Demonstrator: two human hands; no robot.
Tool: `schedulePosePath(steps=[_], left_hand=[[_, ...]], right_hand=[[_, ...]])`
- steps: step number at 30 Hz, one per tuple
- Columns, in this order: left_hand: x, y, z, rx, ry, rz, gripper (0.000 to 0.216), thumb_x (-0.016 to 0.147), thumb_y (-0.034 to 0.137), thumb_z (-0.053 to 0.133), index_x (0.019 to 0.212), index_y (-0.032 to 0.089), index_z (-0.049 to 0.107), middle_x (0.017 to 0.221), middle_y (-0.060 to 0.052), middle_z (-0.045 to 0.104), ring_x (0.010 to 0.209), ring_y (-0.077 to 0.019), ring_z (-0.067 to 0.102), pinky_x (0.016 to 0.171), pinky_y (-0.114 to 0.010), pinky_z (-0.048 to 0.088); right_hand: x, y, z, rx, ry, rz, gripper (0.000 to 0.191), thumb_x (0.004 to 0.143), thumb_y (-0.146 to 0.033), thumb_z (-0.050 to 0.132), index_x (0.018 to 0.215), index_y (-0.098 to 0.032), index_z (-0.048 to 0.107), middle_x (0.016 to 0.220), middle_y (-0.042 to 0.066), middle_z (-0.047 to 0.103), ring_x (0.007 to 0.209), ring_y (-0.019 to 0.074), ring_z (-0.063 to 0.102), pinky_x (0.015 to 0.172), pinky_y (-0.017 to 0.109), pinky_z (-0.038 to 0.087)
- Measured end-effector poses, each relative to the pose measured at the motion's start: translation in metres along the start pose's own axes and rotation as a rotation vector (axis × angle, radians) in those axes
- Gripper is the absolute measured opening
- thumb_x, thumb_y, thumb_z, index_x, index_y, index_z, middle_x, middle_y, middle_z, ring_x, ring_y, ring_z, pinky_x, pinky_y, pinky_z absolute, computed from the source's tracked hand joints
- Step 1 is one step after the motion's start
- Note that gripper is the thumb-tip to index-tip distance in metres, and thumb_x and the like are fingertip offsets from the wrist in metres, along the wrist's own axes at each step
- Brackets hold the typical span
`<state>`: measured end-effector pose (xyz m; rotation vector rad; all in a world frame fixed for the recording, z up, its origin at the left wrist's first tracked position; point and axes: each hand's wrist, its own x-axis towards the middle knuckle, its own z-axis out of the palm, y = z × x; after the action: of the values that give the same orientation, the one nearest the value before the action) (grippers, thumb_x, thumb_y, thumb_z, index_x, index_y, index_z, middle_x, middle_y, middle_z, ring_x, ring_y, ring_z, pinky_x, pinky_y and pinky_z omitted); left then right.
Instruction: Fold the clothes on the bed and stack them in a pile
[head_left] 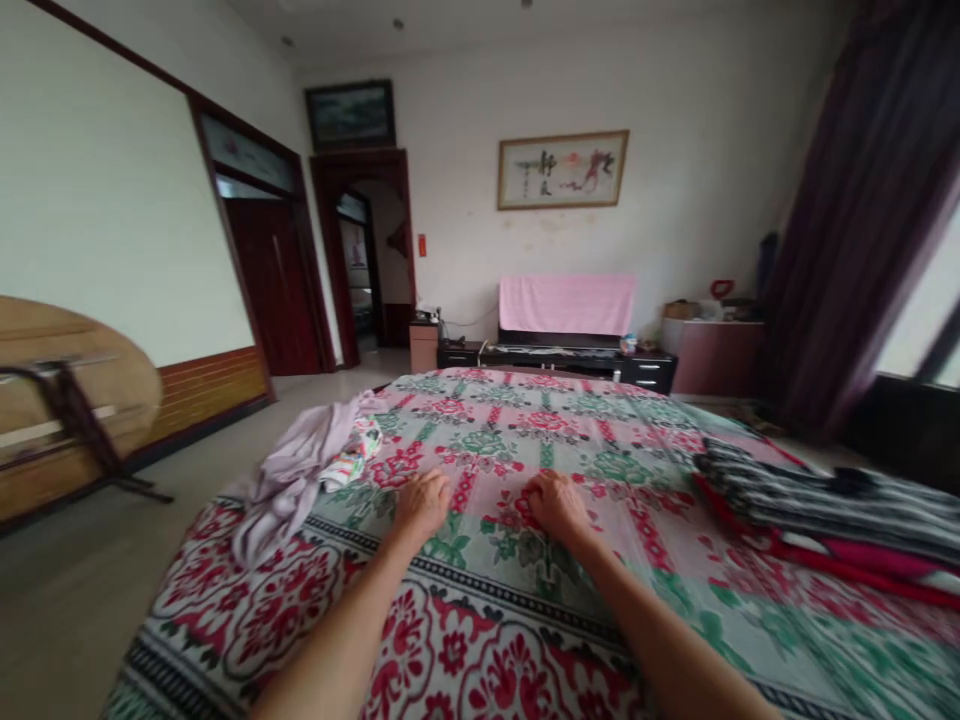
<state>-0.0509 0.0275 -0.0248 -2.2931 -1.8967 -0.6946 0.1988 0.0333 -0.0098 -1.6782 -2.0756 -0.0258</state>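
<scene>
A bed is covered by a red, green and white flowered sheet. My left hand rests palm down on the sheet, its fingers curled against the fabric. A short way to its right lies my right hand, also pressed on the sheet with fingers bent. Whether either hand pinches the cloth cannot be told. A crumpled pale lilac garment lies on the bed's left edge, left of my left hand.
Folded striped blankets are stacked on the bed's right side. A folded round wooden table leans on the left wall. A low dark cabinet with a pink-covered screen stands at the far wall, dark curtains at right.
</scene>
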Motion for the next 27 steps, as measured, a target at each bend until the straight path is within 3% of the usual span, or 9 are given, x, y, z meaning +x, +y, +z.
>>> schedulePosePath(steps=[6,11,14,17,20,24,25,27], left_hand=[[0.002,-0.002,0.01,-0.249,0.09,-0.046,0.023,0.079,0.018,0.047,0.09,0.022,0.067,0.101,-0.007,0.065,0.101,-0.0203,0.056,0.097,-0.031,0.037],[0.001,-0.01,0.01,-0.295,0.184,-0.08,0.027,0.078,0.016,0.047,0.096,0.022,0.066,0.107,-0.009,0.064,0.104,-0.0204,0.055,0.097,-0.031,0.038],[0.008,-0.025,-0.019,-0.204,0.243,-0.15,0.027,0.081,0.017,0.045,0.097,0.022,0.066,0.106,-0.009,0.064,0.104,-0.021,0.055,0.096,-0.033,0.038],[0.015,-0.057,-0.066,0.064,0.298,-0.243,0.033,0.08,0.017,0.042,0.106,0.019,0.063,0.11,-0.011,0.061,0.107,-0.0235,0.053,0.097,-0.035,0.036],[0.014,-0.103,-0.105,0.279,0.28,-0.489,0.036,0.077,0.024,0.049,0.111,0.018,0.058,0.116,-0.014,0.058,0.11,-0.0295,0.051,0.092,-0.039,0.039],[-0.004,-0.162,-0.126,0.295,0.14,-0.832,0.049,0.07,0.041,0.061,0.107,0.01,0.057,0.114,-0.022,0.057,0.103,-0.0371,0.054,0.074,-0.042,0.045],[-0.01,-0.172,-0.128,0.263,0.11,-0.869,0.051,0.067,0.047,0.063,0.101,0.009,0.058,0.107,-0.023,0.06,0.097,-0.0378,0.057,0.07,-0.042,0.046],[-0.017,-0.18,-0.132,0.204,0.079,-0.794,0.052,0.063,0.052,0.067,0.089,0.008,0.06,0.091,-0.022,0.064,0.085,-0.0361,0.061,0.063,-0.041,0.047]], right_hand=[[0.01,0.008,0.016,0.05,0.087,0.033,0.026,0.077,-0.017,0.042,0.077,-0.023,0.068,0.085,0.004,0.064,0.081,0.016,0.057,0.074,0.024,0.04],[0.011,0.018,0.021,0.087,0.111,0.018,0.028,0.077,-0.018,0.04,0.076,-0.022,0.068,0.084,0.004,0.064,0.079,0.0165,0.058,0.073,0.025,0.041],[0.011,0.018,0.021,0.095,0.107,0.009,0.027,0.077,-0.018,0.041,0.077,-0.022,0.068,0.084,0.004,0.065,0.079,0.0169,0.058,0.073,0.025,0.041],[0.011,0.018,0.02,0.095,0.1,0.012,0.027,0.076,-0.018,0.041,0.078,-0.022,0.068,0.085,0.004,0.065,0.079,0.0173,0.059,0.074,0.026,0.042],[0.011,0.017,0.021,0.093,0.098,0.024,0.027,0.077,-0.018,0.041,0.079,-0.022,0.068,0.087,0.005,0.065,0.082,0.0177,0.059,0.077,0.027,0.041],[0.011,0.016,0.022,0.101,0.112,0.032,0.026,0.076,-0.017,0.042,0.078,-0.022,0.067,0.087,0.004,0.065,0.084,0.0178,0.059,0.078,0.027,0.041],[0.011,0.016,0.022,0.102,0.114,0.03,0.025,0.076,-0.017,0.042,0.077,-0.022,0.067,0.087,0.004,0.065,0.084,0.0178,0.059,0.078,0.027,0.041],[0.011,0.016,0.023,0.101,0.115,0.028,0.024,0.077,-0.018,0.043,0.077,-0.022,0.066,0.087,0.004,0.065,0.085,0.0179,0.059,0.078,0.027,0.041]])
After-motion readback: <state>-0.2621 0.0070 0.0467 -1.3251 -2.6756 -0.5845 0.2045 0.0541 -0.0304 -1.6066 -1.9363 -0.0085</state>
